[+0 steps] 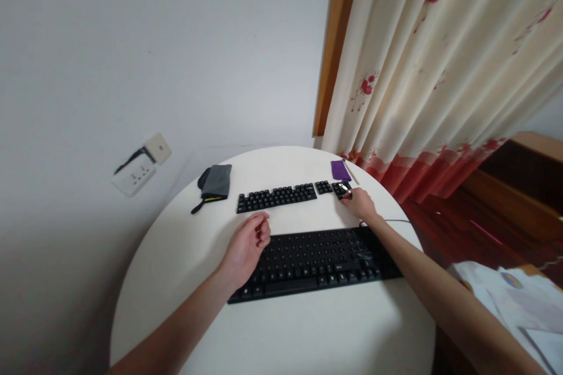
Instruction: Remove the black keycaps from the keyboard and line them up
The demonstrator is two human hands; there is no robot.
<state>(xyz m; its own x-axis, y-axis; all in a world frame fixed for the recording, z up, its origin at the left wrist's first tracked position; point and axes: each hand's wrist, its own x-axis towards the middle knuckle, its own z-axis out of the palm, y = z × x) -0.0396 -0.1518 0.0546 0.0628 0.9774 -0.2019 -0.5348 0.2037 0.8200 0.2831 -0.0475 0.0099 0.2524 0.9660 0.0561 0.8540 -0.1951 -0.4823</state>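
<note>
Our right hand [359,204] pinches a small shiny tool [345,188] at the rightmost loose keys [338,190], probably for precision. Our left hand [247,247], fingers loosely curled and seemingly empty, is by the left end of the keyboard [303,258], set nearest us, likely for reach; the rows behind probably preserve order.
</note>
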